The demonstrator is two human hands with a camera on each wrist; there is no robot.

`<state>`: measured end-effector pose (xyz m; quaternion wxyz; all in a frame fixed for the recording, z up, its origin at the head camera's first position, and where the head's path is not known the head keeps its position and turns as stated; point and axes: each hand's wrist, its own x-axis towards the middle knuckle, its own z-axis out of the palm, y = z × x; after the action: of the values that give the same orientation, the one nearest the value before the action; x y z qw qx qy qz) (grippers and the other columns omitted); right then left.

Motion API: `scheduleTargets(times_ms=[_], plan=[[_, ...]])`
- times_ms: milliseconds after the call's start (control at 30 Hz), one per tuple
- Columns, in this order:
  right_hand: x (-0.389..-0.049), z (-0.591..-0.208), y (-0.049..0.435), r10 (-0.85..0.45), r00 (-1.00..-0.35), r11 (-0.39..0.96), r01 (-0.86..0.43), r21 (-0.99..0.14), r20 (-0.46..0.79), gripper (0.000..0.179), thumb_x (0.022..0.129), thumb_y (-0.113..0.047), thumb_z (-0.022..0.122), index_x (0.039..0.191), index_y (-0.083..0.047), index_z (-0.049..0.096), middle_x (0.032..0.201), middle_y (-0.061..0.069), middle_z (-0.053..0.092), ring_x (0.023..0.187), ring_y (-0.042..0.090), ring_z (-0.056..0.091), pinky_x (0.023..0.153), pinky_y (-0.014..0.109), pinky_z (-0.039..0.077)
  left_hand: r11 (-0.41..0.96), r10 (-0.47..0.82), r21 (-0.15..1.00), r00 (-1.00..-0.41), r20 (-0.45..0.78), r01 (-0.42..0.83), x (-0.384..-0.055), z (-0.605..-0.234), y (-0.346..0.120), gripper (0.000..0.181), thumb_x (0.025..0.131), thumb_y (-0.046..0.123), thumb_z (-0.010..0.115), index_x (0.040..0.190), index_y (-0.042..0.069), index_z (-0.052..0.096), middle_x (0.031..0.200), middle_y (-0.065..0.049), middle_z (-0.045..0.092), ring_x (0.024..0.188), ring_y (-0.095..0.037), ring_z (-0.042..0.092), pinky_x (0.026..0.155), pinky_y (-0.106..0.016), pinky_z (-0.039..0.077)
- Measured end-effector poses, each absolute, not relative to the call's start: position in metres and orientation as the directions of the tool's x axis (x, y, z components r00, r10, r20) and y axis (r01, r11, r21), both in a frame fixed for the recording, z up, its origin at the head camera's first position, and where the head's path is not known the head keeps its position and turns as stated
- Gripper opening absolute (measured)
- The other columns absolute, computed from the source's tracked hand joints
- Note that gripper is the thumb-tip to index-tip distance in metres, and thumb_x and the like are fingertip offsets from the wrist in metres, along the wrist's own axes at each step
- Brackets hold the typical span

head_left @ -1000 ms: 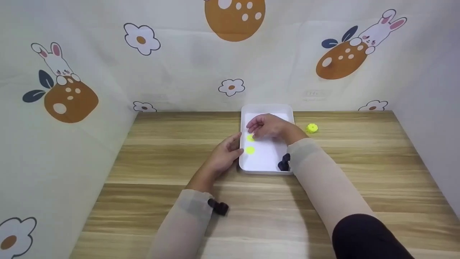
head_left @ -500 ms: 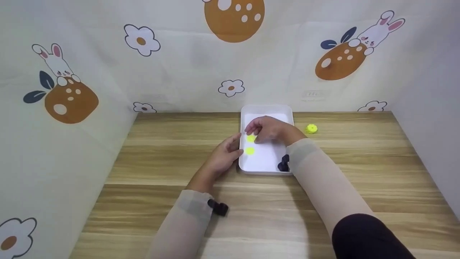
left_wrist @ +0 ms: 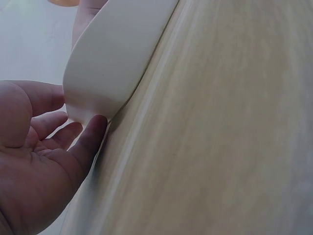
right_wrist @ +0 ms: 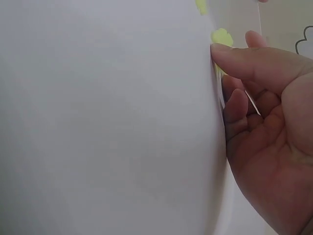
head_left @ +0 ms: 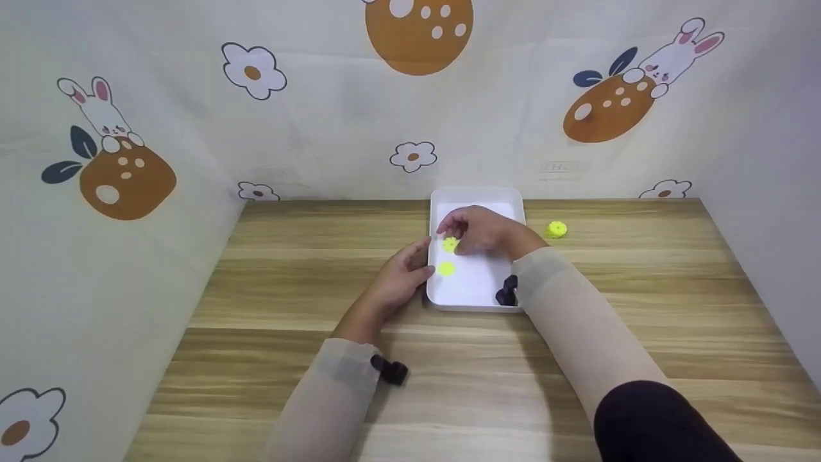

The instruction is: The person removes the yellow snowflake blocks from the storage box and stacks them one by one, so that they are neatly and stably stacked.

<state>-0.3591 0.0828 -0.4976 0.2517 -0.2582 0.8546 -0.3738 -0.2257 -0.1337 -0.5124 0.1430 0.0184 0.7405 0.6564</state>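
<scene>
A shallow white tray (head_left: 478,282) stands at the far middle of the table. My right hand (head_left: 481,228) reaches over it, thumb and fingers at a bright yellow flower-shaped piece (head_left: 450,244) near its left side. In the right wrist view the thumb of this right hand (right_wrist: 274,107) presses on the yellow piece (right_wrist: 222,36), which partly hides behind it. A second yellow piece (head_left: 446,269) lies nearer in the tray. Outside the left wall is my left hand (head_left: 401,276). Its thumb and forefinger tips touch the tray side (left_wrist: 112,54), as the left wrist view shows.
More yellow flower-shaped material (head_left: 557,229), looking like a small stack, sits on the wooden table (head_left: 288,276) right of the tray. Behind rises a cloth backdrop (head_left: 333,115) printed with rabbits, oranges and flowers. The tray's far end is close to it.
The yellow piece at my right hand has shifted slightly up and right, and its petal outline now shows more clearly. My right fingers curl a little closer; my left hand keeps its place.
</scene>
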Motion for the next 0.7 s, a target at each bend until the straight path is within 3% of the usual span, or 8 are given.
scheduleTargets(times_ms=[300, 700], plan=[[-0.363, -0.4997, 0.0843, -0.595, -0.775, 0.563, -0.214, -0.799, -0.212, 0.035, 0.092, 0.006, 0.067, 0.123, -0.01, 0.074, 0.114, 0.007, 0.072, 0.105, 0.021, 0.062, 0.093, 0.028, 0.052, 0.131, 0.218, 0.976, -0.955, -0.201, -0.175, -0.2259, -0.511, -0.1346, 0.064, 0.106, 0.008, 0.061, 0.167, 0.015, 0.039, 0.17, -0.016, 0.043, 0.159, -0.029, 0.042, 0.13, -0.045, 0.039], [-0.362, -0.4979, 0.086, -0.496, -0.843, 0.432, -0.033, -0.901, -0.207, 0.027, 0.098, 0.001, 0.069, 0.124, -0.003, 0.073, 0.11, 0.007, 0.075, 0.101, 0.016, 0.066, 0.084, 0.019, 0.058, 0.141, 0.208, 0.973, -0.956, -0.208, -0.181, -0.2257, -0.5116, -0.1337, 0.065, 0.106, 0.009, 0.062, 0.167, 0.016, 0.039, 0.172, -0.013, 0.042, 0.159, -0.028, 0.042, 0.129, -0.045, 0.041]])
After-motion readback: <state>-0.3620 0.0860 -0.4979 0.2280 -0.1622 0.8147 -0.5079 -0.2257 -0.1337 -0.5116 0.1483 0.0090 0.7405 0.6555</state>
